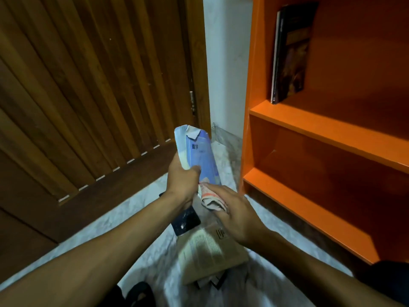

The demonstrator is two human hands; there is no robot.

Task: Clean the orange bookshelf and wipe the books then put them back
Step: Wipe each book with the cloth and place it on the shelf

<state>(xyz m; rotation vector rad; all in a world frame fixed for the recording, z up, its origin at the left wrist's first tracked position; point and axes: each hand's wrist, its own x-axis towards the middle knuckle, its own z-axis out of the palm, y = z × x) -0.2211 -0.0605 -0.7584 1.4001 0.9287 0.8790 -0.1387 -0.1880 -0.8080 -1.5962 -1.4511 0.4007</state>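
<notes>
A view from above, looking down at a person's two bare forearms over a pale marble floor. The left hand grips a thin blue book near its lower edge, fingers curled round it and the thumb pressed across the cover, so the book stands upright in the air at the centre of the scene. The right hand presses a bunched cloth, pale with reddish stripes, against the bottom of the blue cover, fingers curled over the cloth and holding it.

To the right stands the orange bookshelf. One dark book stands upright on an upper shelf, against the left wall of the case; the other shelves in view show only bare orange board. On the floor below the hands lie more books: a dark blue one partly under the left wrist, and a pale, text-covered one nearer the viewer. A brown slatted wooden door fills the left side.

The blue book looks light and floppy, a paperback with a torn, curled top corner, so it would likely bend under firm rubbing. Holding it low by the spine edge, as now, seems sensible; the glossy cover may be slippery, and the frayed corner could tear further if the cloth catches it.
</notes>
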